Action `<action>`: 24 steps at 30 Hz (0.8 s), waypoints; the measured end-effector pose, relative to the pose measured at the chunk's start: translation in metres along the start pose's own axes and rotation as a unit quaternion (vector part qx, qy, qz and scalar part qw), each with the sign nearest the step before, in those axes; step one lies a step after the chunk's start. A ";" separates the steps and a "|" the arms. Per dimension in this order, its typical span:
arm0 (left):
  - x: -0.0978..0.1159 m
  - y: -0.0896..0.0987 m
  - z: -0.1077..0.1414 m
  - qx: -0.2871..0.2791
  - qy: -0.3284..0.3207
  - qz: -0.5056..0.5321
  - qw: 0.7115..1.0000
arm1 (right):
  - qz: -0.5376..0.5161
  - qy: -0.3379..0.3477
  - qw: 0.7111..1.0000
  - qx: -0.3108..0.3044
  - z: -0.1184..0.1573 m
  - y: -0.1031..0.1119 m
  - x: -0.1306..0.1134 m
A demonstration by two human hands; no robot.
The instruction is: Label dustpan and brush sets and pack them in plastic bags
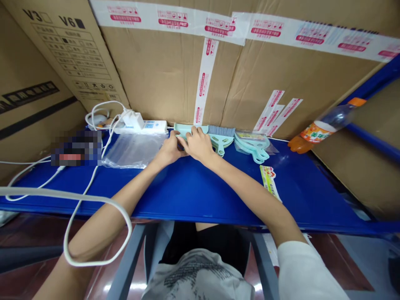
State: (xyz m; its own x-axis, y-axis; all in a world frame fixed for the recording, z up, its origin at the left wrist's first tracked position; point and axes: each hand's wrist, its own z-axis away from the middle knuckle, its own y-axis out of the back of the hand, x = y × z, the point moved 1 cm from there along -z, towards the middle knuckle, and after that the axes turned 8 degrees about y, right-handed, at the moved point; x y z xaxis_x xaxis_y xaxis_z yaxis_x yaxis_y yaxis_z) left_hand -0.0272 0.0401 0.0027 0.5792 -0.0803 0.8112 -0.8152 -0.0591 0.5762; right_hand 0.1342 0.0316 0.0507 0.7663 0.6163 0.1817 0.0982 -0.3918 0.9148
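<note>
Both hands are at a mint-green dustpan (184,128) at the back of the blue table. My left hand (171,149) is closed around its left front edge, thumb toward the right hand. My right hand (200,145) lies over the dustpan with its fingers curled onto it, hiding much of its middle and handle. Touching on the right is a stack of mint-green hand brushes (221,138) with grey bristles. Farther right, a dustpan and brush set (253,146) lies in a clear bag. Left of my hands is a pile of clear plastic bags (136,151).
A white power strip (156,126) with a plugged-in adapter stands at the back left; a white cable (93,171) loops toward me. A printed card (269,180) lies right of my right forearm. An orange drink bottle (321,129) leans at the right. Cardboard (175,75) walls the back.
</note>
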 end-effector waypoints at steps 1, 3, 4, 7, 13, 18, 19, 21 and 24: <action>0.000 0.001 0.000 0.004 -0.008 -0.003 1.000 | -0.007 0.001 1.000 -0.002 0.001 -0.001 -0.002; 0.000 0.001 0.001 0.010 -0.020 -0.011 1.000 | -0.022 0.007 1.000 -0.004 0.005 -0.001 -0.002; 0.000 0.000 0.001 0.010 -0.022 -0.014 1.000 | -0.028 0.011 1.000 -0.003 0.008 0.001 0.000; 0.001 -0.001 0.003 0.006 -0.029 -0.021 0.999 | -0.036 0.003 0.999 0.008 0.027 0.008 0.013; 0.007 -0.004 0.011 0.037 -0.078 -0.063 0.994 | 0.002 -0.104 0.994 -0.012 0.093 0.019 0.052; 0.004 -0.008 0.011 0.027 -0.133 -0.119 0.984 | -0.025 -0.138 0.990 -0.032 0.118 0.006 0.066; 0.002 -0.009 0.010 0.027 -0.141 -0.131 0.981 | -0.042 -0.134 0.990 -0.032 0.118 0.002 0.068; -0.001 -0.009 0.007 0.026 -0.153 -0.141 0.978 | -0.078 -0.123 0.989 -0.022 0.117 -0.005 0.071; -0.006 -0.010 0.003 0.016 -0.166 -0.126 0.978 | -0.121 -0.102 0.987 -0.006 0.116 -0.014 0.073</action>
State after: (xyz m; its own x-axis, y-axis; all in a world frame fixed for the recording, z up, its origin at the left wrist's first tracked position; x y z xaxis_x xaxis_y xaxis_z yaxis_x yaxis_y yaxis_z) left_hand -0.0228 0.0380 -0.0078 0.7341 -0.3770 0.5647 -0.6497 -0.1484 0.7456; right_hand 0.2623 0.0031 0.0097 0.8335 0.5397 -0.1183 0.2878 -0.2413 0.9268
